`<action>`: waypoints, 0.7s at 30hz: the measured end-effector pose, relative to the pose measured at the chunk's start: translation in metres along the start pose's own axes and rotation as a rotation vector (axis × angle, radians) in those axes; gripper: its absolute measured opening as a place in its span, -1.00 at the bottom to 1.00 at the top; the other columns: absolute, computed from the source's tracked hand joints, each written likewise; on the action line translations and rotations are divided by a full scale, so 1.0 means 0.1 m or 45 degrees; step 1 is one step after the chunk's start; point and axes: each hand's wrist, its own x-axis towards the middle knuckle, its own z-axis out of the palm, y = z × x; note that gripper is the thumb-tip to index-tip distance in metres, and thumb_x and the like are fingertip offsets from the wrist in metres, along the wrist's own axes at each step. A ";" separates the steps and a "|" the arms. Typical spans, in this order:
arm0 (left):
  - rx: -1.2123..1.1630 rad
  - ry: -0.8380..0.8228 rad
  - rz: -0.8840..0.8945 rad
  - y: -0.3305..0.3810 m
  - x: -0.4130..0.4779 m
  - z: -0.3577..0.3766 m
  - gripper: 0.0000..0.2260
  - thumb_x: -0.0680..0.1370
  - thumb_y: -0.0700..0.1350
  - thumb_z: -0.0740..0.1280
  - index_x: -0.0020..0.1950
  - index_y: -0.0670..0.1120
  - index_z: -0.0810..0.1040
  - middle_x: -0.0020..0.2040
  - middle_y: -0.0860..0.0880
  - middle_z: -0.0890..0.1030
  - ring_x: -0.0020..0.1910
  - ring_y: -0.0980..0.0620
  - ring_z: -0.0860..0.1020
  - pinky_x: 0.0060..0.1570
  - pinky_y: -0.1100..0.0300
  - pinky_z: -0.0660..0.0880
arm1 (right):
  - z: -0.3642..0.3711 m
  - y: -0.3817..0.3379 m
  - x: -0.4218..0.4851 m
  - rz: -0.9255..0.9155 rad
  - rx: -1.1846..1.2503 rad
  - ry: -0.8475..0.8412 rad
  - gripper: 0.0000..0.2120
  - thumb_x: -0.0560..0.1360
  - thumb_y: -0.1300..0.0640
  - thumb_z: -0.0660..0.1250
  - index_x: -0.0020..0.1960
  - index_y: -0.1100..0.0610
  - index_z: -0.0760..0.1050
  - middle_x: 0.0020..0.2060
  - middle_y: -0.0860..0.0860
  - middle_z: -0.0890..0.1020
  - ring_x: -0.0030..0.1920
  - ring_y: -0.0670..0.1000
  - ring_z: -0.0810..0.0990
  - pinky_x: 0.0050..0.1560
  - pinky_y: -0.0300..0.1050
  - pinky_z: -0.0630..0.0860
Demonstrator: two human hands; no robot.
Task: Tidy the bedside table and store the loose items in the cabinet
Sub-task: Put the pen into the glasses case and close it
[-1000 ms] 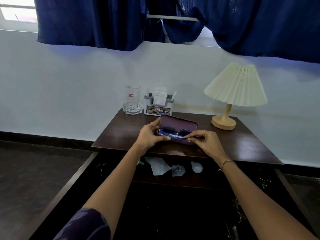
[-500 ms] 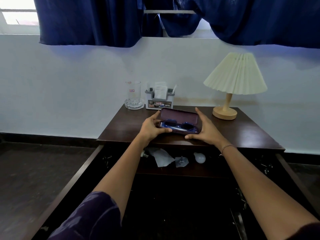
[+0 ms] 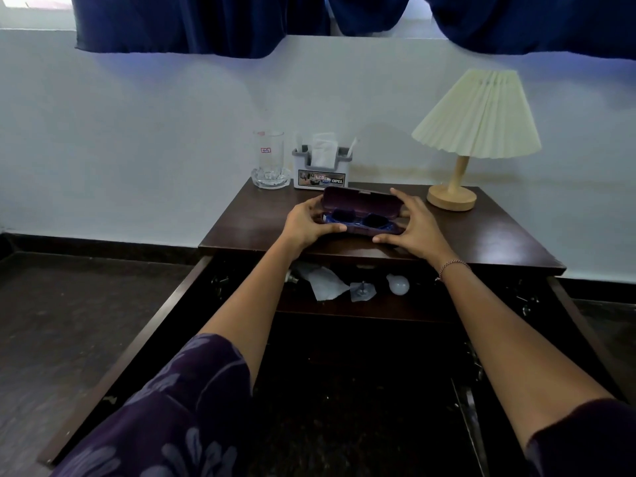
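Observation:
A dark purple glasses case [image 3: 361,204] lies on the brown bedside table [image 3: 481,235] with its lid partly lowered over dark blue sunglasses [image 3: 358,220] inside. My left hand [image 3: 306,223] grips the case's left end, thumb along the front edge. My right hand [image 3: 413,225] holds the right end, with fingers on the lid and thumb under the front. Below the tabletop the cabinet stands open, both doors [image 3: 137,339] swung outward.
At the table's back stand a glass in a glass ashtray [image 3: 270,166], a grey tissue holder [image 3: 321,172] and a lamp with a pleated cream shade [image 3: 476,115]. On the cabinet shelf lie crumpled paper [image 3: 325,280], a small foil item [image 3: 361,291] and a white bulb [image 3: 398,284].
My right hand left the sunglasses and went to the case's right end. The lid has come down further over the sunglasses. The view has moved closer.

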 end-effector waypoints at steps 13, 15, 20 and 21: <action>-0.089 0.048 -0.006 -0.03 0.02 0.02 -0.39 0.28 -0.25 0.55 0.31 -0.15 0.47 0.14 -0.14 0.63 0.14 -0.02 0.58 0.24 0.13 0.46 | 0.00 -0.02 -0.04 -0.020 0.091 0.040 -0.16 0.21 0.05 0.59 0.40 -0.02 0.31 0.27 0.03 0.46 0.23 -0.06 0.48 0.30 -0.16 0.42; -0.097 0.053 -0.014 -0.04 0.03 0.02 -0.38 0.28 -0.24 0.56 0.31 -0.14 0.47 0.14 -0.13 0.63 0.12 0.00 0.58 0.24 0.13 0.46 | 0.00 -0.02 -0.04 -0.010 0.097 0.031 -0.15 0.21 0.08 0.59 0.42 -0.02 0.29 0.27 0.04 0.46 0.23 -0.05 0.49 0.30 -0.12 0.43; -0.100 0.047 -0.046 -0.06 0.05 0.01 -0.37 0.27 -0.19 0.57 0.31 -0.11 0.47 0.13 -0.08 0.64 0.13 0.02 0.58 0.28 0.07 0.44 | -0.01 -0.01 -0.03 -0.036 0.013 0.026 -0.15 0.22 0.09 0.59 0.42 -0.01 0.29 0.23 0.03 0.48 0.23 -0.05 0.48 0.29 -0.11 0.43; -0.100 0.049 -0.052 -0.07 0.06 0.00 -0.38 0.27 -0.18 0.57 0.30 -0.11 0.48 0.13 -0.09 0.64 0.14 0.01 0.58 0.29 0.05 0.44 | -0.01 -0.01 -0.03 -0.042 0.002 0.032 -0.18 0.22 0.10 0.59 0.41 -0.01 0.31 0.22 0.02 0.48 0.21 -0.05 0.48 0.28 -0.11 0.44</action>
